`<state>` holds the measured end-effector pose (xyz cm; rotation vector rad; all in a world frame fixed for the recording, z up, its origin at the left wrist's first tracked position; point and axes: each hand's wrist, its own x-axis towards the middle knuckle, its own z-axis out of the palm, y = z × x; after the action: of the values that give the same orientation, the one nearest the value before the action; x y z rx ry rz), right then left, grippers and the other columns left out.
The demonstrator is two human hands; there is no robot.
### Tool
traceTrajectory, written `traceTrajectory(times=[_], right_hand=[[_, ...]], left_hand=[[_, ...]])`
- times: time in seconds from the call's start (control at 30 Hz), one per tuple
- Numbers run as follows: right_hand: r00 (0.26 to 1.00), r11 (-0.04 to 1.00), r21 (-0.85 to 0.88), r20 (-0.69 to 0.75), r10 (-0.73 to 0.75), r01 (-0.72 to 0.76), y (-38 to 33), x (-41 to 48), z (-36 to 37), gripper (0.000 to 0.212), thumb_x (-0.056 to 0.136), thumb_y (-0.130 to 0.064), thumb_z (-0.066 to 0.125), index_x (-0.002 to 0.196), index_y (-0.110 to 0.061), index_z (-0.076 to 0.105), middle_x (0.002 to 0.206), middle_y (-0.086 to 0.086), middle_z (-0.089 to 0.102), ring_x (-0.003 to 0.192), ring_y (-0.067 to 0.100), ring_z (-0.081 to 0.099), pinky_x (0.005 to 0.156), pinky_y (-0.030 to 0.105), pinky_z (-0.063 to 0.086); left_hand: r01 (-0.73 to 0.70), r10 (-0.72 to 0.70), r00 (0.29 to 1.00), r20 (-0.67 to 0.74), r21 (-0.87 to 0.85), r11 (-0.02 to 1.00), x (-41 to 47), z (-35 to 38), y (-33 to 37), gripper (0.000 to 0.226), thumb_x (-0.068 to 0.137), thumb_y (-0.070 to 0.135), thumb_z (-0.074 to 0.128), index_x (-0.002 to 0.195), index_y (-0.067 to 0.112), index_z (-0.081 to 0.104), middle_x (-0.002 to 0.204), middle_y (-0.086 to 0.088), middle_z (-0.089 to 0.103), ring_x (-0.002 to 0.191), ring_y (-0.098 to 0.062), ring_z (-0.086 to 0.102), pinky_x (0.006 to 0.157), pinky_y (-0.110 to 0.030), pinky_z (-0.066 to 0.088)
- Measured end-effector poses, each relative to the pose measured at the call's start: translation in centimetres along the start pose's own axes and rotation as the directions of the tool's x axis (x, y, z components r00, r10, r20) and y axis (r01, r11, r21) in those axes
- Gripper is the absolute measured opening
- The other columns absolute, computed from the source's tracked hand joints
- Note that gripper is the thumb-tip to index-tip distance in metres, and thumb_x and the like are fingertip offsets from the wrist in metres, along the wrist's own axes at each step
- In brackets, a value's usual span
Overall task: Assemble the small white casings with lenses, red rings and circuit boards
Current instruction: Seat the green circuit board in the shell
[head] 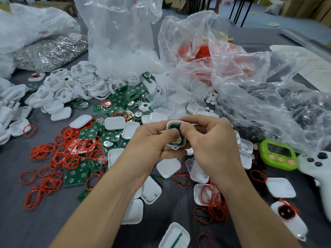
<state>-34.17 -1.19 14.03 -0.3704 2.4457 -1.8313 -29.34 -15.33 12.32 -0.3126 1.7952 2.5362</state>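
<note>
White casing (174, 122) held a green circuit board (172, 126). I saw the left hand (148, 147) and right hand (211, 144) both pinching the casing, thumbs atop.

A small assembly workshop or factory floor. Bulk parts cover the grey table (21, 221): heaped circuit boards (123, 99), red rings (59, 153), white casings (71, 86), and plastic bags (121, 33). Cardboard boxes (308, 8) line the back.

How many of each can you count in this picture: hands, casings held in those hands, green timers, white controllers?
hands: 2 (left hand, right hand)
casing held by both hands: 1
green timer: 1
white controller: 1
total: 5
</note>
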Motion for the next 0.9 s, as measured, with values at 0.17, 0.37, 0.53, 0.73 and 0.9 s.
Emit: traceTrajectory(times=[0.17, 0.37, 0.53, 0.73, 0.9], right_hand=[[1.0, 1.0, 0.008, 0.005, -0.014, 0.014, -0.01, 0.05, 0.01, 0.013, 0.093, -0.024, 0.07, 0.092, -0.027, 0.082, 0.075, -0.01, 0.078, 0.072, 0.008, 0.076, 0.071, 0.029, 0.062], [0.999, 0.993, 0.116, 0.019, 0.033, -0.035, 0.18, 0.35, 0.1, 0.021, 0.085, -0.033, 0.061, 0.089, -0.027, 0.081, 0.079, -0.003, 0.079, 0.077, 0.022, 0.078, 0.078, 0.048, 0.063], [0.999, 0.992, 0.12, 0.045, 0.016, -0.022, 0.31, 0.34, 0.14, 0.023, 0.085, -0.03, 0.061, 0.094, -0.026, 0.082, 0.082, -0.002, 0.08, 0.079, 0.022, 0.078, 0.08, 0.048, 0.063], [0.992, 0.995, 0.098, 0.125, -0.014, 0.002, 0.07, 0.05, -0.23, 0.025, 0.083, -0.02, 0.063, 0.098, -0.03, 0.08, 0.082, -0.006, 0.08, 0.081, 0.016, 0.078, 0.078, 0.043, 0.064], [0.996, 0.996, 0.085, 0.093, -0.016, 0.008, -0.11, -0.04, -0.13, 0.024, 0.083, -0.021, 0.064, 0.093, -0.037, 0.079, 0.078, -0.009, 0.079, 0.075, 0.013, 0.078, 0.073, 0.04, 0.064]], left_hand=[[-0.001, 0.001, 1.0, -0.009, -0.03, 1.0, -0.07, 0.22, 0.05, 0.028, 0.103, 0.006, 0.053, 0.104, 0.011, 0.08, 0.098, -0.019, 0.078, 0.083, -0.023, 0.077, 0.076, -0.037, 0.065], [0.002, -0.003, 1.0, -0.021, -0.056, 0.998, -0.24, 0.47, 0.25, 0.025, 0.104, 0.008, 0.051, 0.11, 0.009, 0.076, 0.092, -0.012, 0.078, 0.083, -0.023, 0.078, 0.072, -0.033, 0.065], [-0.006, 0.003, 0.999, -0.038, -0.062, 0.998, -0.33, 0.6, 0.22, 0.025, 0.104, 0.01, 0.052, 0.107, 0.012, 0.078, 0.089, -0.01, 0.077, 0.08, -0.023, 0.078, 0.075, -0.036, 0.065], [-0.007, 0.001, 0.997, -0.077, -0.074, 0.997, -0.31, 0.61, 0.22, 0.025, 0.104, 0.012, 0.054, 0.106, 0.013, 0.079, 0.092, -0.013, 0.077, 0.075, -0.022, 0.076, 0.074, -0.036, 0.065], [0.006, -0.009, 0.998, -0.069, -0.046, 0.999, -0.36, 0.48, 0.24, 0.023, 0.103, 0.014, 0.055, 0.112, 0.011, 0.077, 0.098, -0.015, 0.077, 0.081, -0.024, 0.077, 0.076, -0.037, 0.065]])
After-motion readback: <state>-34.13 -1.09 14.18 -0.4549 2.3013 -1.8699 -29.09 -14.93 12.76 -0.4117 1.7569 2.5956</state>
